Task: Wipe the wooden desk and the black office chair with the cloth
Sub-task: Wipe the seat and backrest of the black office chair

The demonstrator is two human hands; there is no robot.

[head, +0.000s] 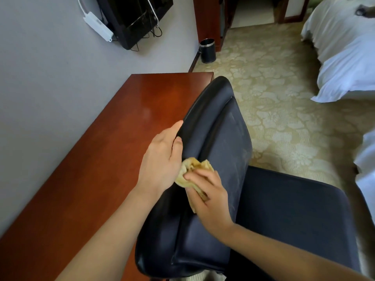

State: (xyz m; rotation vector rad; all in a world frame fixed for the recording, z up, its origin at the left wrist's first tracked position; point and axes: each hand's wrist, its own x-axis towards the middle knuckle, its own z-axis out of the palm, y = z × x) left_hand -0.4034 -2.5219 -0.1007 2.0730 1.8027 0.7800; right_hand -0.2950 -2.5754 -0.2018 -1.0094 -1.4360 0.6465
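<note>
The black office chair (225, 138) stands in the middle of the view, its backrest turned toward the wooden desk (113, 147) on the left. My left hand (162, 159) grips the top edge of the backrest, thumb on the front and fingers behind. My right hand (209, 197) holds a crumpled yellow cloth (188, 169) and presses it against the front of the backrest, just below my left hand. The chair's seat (294, 211) extends to the right.
A grey wall runs along the left of the desk, with a black wall-mounted screen (138, 19) and a white power strip (97, 27). A black bin (208, 50) stands on the patterned carpet (284, 110). A white-sheeted bed (345, 49) lies at the right.
</note>
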